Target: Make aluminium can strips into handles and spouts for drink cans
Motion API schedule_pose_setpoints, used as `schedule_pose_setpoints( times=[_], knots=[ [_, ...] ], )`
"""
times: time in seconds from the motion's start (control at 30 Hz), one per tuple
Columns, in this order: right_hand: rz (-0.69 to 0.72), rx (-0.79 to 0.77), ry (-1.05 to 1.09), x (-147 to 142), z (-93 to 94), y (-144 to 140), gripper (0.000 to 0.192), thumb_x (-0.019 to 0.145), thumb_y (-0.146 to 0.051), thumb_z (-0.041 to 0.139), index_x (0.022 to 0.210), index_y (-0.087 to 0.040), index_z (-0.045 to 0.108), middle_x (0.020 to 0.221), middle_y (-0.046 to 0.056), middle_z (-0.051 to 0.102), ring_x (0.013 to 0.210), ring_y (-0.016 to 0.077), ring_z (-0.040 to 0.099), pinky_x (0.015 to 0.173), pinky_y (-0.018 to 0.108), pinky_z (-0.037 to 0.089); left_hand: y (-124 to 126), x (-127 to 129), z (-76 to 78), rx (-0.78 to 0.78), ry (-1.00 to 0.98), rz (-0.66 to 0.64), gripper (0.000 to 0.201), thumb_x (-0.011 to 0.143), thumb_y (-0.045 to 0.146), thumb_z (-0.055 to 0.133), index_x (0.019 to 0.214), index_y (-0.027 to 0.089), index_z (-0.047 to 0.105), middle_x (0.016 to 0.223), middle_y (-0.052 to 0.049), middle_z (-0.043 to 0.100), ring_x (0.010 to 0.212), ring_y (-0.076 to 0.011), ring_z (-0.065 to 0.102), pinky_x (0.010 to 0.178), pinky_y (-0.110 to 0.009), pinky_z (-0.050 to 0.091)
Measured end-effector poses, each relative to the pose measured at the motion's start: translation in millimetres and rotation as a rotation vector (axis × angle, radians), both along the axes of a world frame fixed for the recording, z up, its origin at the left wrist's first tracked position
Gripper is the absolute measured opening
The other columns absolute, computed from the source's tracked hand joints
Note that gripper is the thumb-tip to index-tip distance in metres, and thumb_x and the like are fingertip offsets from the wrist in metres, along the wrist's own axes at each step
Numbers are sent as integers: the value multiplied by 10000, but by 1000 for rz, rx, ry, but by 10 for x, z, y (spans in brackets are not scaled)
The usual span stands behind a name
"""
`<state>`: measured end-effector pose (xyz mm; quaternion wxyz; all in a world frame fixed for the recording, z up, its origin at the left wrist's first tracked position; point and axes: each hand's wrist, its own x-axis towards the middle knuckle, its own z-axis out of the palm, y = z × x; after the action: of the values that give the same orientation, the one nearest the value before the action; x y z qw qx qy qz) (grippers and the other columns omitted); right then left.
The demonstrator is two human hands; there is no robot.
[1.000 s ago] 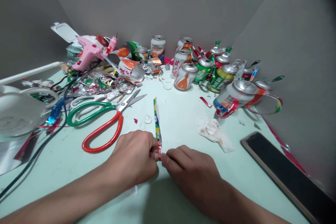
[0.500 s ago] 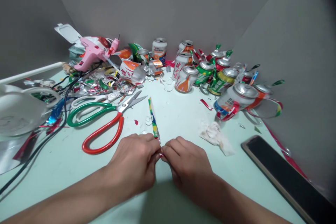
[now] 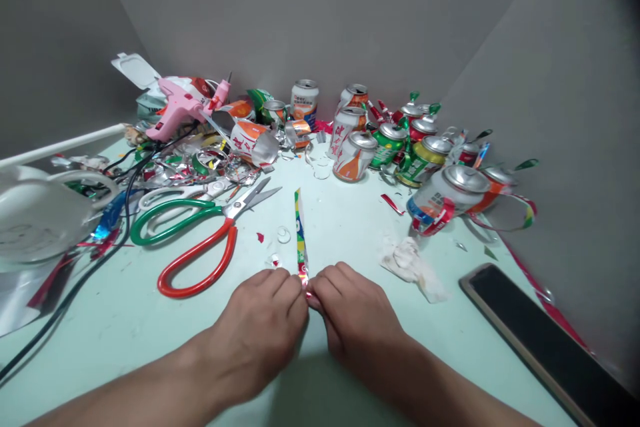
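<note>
A narrow strip of cut can metal [image 3: 300, 233], printed green, yellow, white and red, points away from me over the pale green table. Both hands pinch its near end. My left hand [image 3: 267, 320] is closed on it from the left, my right hand [image 3: 355, 310] from the right, with the fingertips almost meeting. The fingers hide the strip's near end. Left of the strip lie large scissors [image 3: 235, 210] with one green and one red handle, their blades parted. Small clear discs [image 3: 283, 235] and a red scrap [image 3: 261, 237] rest between scissors and strip.
Several drink cans [image 3: 355, 157] stand at the back and right, some with strip handles. A crumpled tissue [image 3: 410, 260] and a phone [image 3: 540, 340] lie on the right. Back left are a pink glue gun [image 3: 175, 110] and metal scraps; a white cup [image 3: 40, 213] and black cable [image 3: 105, 257] sit left.
The strip's far end has swung slightly to the right and now stands more upright in view. My left hand has shifted a little lower, showing more of the strip's red part.
</note>
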<state>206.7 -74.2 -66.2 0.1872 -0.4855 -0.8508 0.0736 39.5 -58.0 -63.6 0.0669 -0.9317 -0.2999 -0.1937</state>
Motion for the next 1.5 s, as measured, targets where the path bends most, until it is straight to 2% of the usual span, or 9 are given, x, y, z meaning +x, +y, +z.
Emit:
schedule_pose_setpoints(
  times=[0.27, 0.47, 0.57, 0.67, 0.8, 0.97, 1.1, 1.37, 1.5],
  knots=[
    [65, 287, -25, 38, 21, -19, 213, 869, -110, 412, 783, -154, 602, 684, 31, 578, 626, 152, 432, 560, 280, 295, 5, -2, 15, -40, 84, 20, 205, 762, 33, 433, 803, 165, 584, 698, -30, 574, 649, -173, 494, 706, -338, 478],
    [53, 217, -73, 57, 40, 40, 195, 816, -86, 421, 776, -168, 594, 695, 33, 563, 639, 157, 433, 548, 276, 299, 24, 14, 52, 4, 230, -7, 228, 747, 54, 455, 893, 107, 622, 780, -84, 600, 715, -212, 509, 711, -366, 479],
    [57, 154, -22, 74, 39, 67, 164, 771, -72, 461, 744, -178, 583, 705, 21, 570, 647, 146, 445, 554, 261, 306, 77, 6, 83, -170, 88, 54, 235, 725, 60, 442, 845, 134, 631, 758, -79, 593, 677, -205, 509, 595, -329, 461],
    [56, 158, -5, 72, 42, 84, 167, 778, -73, 461, 726, -174, 583, 684, 17, 571, 630, 144, 440, 549, 262, 301, 136, -7, 107, -392, -123, 65, 207, 749, 87, 423, 797, 129, 620, 718, -77, 572, 662, -187, 508, 575, -304, 438],
    [74, 162, 8, 63, 41, 96, 183, 799, -89, 454, 692, -162, 583, 665, 25, 569, 624, 144, 446, 551, 259, 315, 169, -9, 72, -436, -225, 57, 208, 771, 102, 403, 741, 139, 606, 698, -67, 541, 653, -175, 484, 575, -297, 395],
    [20, 131, 93, 76, 38, 70, 187, 863, -167, 450, 767, -164, 611, 716, 36, 605, 680, 147, 504, 609, 249, 367, 163, 13, 41, -336, -122, 44, 185, 697, 70, 406, 741, 151, 566, 710, -59, 521, 652, -180, 440, 566, -305, 344],
    [13, 128, 121, 79, 39, 50, 139, 864, -226, 481, 814, -162, 593, 758, 41, 617, 710, 155, 526, 641, 250, 381, 175, 32, 112, -361, 6, 87, 191, 652, 66, 434, 763, 164, 555, 743, -55, 543, 666, -188, 450, 599, -324, 345],
    [12, 325, -100, 9, 6, 52, 150, 846, -119, 460, 754, -167, 568, 687, 25, 580, 632, 171, 478, 566, 298, 307, 228, 35, 159, -346, 205, 77, 209, 661, 95, 464, 834, 149, 568, 814, -78, 581, 755, -228, 497, 713, -385, 350],
    [16, 210, -93, 24, 67, 111, 134, 854, -151, 469, 774, -166, 575, 714, 26, 590, 659, 174, 500, 573, 303, 313, 264, 60, 195, -354, 244, 94, 188, 653, 110, 461, 802, 151, 568, 797, -78, 589, 736, -231, 503, 714, -398, 346]
  ],
)
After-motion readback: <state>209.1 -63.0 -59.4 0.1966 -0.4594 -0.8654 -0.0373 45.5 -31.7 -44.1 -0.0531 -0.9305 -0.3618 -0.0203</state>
